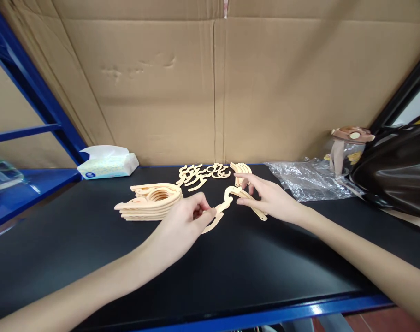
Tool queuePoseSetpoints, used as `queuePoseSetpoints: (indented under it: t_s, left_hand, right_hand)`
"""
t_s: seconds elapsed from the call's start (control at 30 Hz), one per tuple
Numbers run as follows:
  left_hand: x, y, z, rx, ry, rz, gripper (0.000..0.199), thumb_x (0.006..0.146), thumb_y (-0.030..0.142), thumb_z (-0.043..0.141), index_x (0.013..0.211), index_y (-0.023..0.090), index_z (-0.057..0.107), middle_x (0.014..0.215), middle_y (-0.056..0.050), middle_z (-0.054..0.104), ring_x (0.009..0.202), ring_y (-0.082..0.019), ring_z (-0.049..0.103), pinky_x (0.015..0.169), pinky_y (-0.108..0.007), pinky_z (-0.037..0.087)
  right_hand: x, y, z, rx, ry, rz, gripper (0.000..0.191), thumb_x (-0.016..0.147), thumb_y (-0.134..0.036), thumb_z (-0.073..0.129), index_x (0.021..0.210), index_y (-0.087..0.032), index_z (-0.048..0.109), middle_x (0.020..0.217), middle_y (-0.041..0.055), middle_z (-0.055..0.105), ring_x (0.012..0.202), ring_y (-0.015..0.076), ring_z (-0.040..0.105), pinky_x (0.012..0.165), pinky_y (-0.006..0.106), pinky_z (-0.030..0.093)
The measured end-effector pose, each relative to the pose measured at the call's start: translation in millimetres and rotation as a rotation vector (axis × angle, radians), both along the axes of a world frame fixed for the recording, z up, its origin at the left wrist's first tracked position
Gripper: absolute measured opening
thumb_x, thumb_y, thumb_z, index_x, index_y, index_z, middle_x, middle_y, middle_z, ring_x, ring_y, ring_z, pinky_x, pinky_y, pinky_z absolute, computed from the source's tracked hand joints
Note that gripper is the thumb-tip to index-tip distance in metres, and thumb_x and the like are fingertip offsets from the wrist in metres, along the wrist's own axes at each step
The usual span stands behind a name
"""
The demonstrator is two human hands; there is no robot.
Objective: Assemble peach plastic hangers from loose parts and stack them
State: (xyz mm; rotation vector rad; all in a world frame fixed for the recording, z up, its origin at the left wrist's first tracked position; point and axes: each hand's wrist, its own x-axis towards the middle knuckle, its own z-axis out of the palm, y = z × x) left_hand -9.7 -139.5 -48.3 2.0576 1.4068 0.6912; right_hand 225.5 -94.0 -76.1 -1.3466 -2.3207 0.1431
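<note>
My left hand [185,216] is closed, thumb and fingers pinching a cream plastic piece of a folding clothes hanger. Its curved hook [227,193] rises to the right of those fingertips, and a curved arm piece [214,224] extends below them. My right hand [261,196] is beside the hook's tip, thumb and fingers apart; whether it touches the hook I cannot tell. Beneath the right hand, long curved strips [260,213] lie on the black table. Left of my left hand is a stack of folded cream hangers [150,200].
Loose hook pieces [192,175] and curved arm strips [242,168] lie at the back of the black table [210,276]. A tissue pack [109,162] is at back left. Clear plastic film [299,177], a bottle [350,147] and a dark bag [393,166] are right. Cardboard [161,92] stands behind.
</note>
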Motion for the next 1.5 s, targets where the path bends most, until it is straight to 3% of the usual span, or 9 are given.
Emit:
queuePoseSetpoints:
  t_s: [0.1, 0.2, 0.3, 0.47, 0.63, 0.77, 0.97, 1.27, 1.5]
  left_hand:
    - [-5, -1, -13.3, -0.105, -0.125, -0.006, 0.028, 0.084, 0.04, 0.045, 0.065, 0.019, 0.043, 0.058, 0.006, 0.04, 0.056, -0.011, 0.038, 0.051, -0.023, 0.03]
    - [-8, 1, -19.5, -0.12, -0.063, -0.012, 0.027, 0.085, 0.039, 0.044, 0.066, 0.02, 0.043, 0.058, 0.006, 0.041, 0.057, -0.012, 0.04, 0.052, -0.024, 0.03]
    - [-8, 0, -20.7, 0.025, 0.126, -0.065, 0.021, 0.084, 0.033, 0.046, 0.068, 0.02, 0.048, 0.063, 0.004, 0.051, 0.06, -0.013, 0.048, 0.055, -0.025, 0.034]
    - [-9, -3, -23.5, 0.416, 0.446, -0.217, 0.014, 0.077, 0.017, 0.048, 0.063, 0.02, 0.048, 0.061, 0.0, 0.054, 0.067, -0.017, 0.049, 0.057, -0.028, 0.034]
    - [-9, 1, -28.1, 0.486, 0.568, -0.276, 0.011, 0.077, 0.016, 0.047, 0.066, 0.019, 0.048, 0.066, -0.002, 0.054, 0.071, -0.019, 0.047, 0.059, -0.03, 0.036]
    - [-8, 2, -28.2, 0.477, 0.59, -0.287, 0.005, 0.079, 0.015, 0.047, 0.078, 0.018, 0.051, 0.078, -0.003, 0.055, 0.076, -0.02, 0.048, 0.061, -0.031, 0.038]
    - [-9, 3, -30.5, 0.491, 0.634, -0.365, 0.035, 0.082, 0.006, 0.04, 0.112, 0.02, 0.053, 0.1, -0.005, 0.058, 0.083, -0.019, 0.052, 0.07, -0.031, 0.042]
    - [-14, 8, -32.2, 0.55, 0.794, -0.267, 0.029, 0.086, 0.007, 0.039, 0.104, 0.016, 0.06, 0.092, -0.007, 0.063, 0.076, -0.019, 0.058, 0.071, -0.032, 0.044]
    - [-9, 8, -26.0, 0.581, 0.832, -0.223, 0.024, 0.087, 0.013, 0.04, 0.097, 0.015, 0.062, 0.089, -0.008, 0.062, 0.078, -0.021, 0.058, 0.073, -0.034, 0.043]
  right_hand:
    - [-5, -1, -1.5, 0.054, 0.123, 0.187, 0.034, 0.089, -0.042, 0.05, 0.12, -0.027, 0.049, 0.1, 0.0008, 0.061, 0.081, 0.0142, 0.057, 0.072, 0.027, 0.044]
    - [-9, 0, -6.1, 0.113, 0.113, 0.271, 0.019, 0.093, -0.034, 0.046, 0.098, -0.023, 0.06, 0.088, 0.0006, 0.062, 0.081, 0.0139, 0.056, 0.074, 0.027, 0.044]
    - [-11, 0, -9.4, 0.13, 0.039, 0.287, 0.021, 0.094, -0.034, 0.045, 0.093, -0.021, 0.062, 0.085, 0.0012, 0.062, 0.082, 0.015, 0.057, 0.074, 0.027, 0.044]
    - [-18, -3, -12.0, 0.2, -0.103, 0.292, 0.021, 0.093, -0.032, 0.045, 0.096, -0.023, 0.064, 0.102, 0.003, 0.061, 0.099, 0.0172, 0.056, 0.084, 0.031, 0.045]
    - [-22, -1, -16.8, 0.254, -0.147, 0.282, 0.02, 0.093, -0.03, 0.047, 0.095, -0.022, 0.065, 0.109, 0.0011, 0.064, 0.104, 0.017, 0.055, 0.09, 0.033, 0.04]
    - [-22, 1, -19.4, 0.251, -0.168, 0.276, 0.019, 0.093, -0.03, 0.049, 0.094, -0.021, 0.065, 0.1, 0.0002, 0.067, 0.098, 0.0166, 0.057, 0.089, 0.034, 0.037]
    - [-21, 1, -18.6, 0.262, -0.174, 0.284, 0.019, 0.092, -0.029, 0.05, 0.095, -0.02, 0.066, 0.097, 0.0026, 0.067, 0.098, 0.0178, 0.056, 0.088, 0.034, 0.035]
    - [-19, -1, -18.7, 0.278, -0.216, 0.336, 0.022, 0.093, -0.029, 0.048, 0.106, -0.021, 0.064, 0.103, 0.0041, 0.064, 0.109, 0.0209, 0.051, 0.093, 0.037, 0.036]
    - [-21, -5, -17.6, 0.312, -0.242, 0.343, 0.025, 0.093, -0.027, 0.047, 0.11, -0.02, 0.063, 0.103, 0.0067, 0.062, 0.107, 0.0214, 0.051, 0.09, 0.038, 0.04]
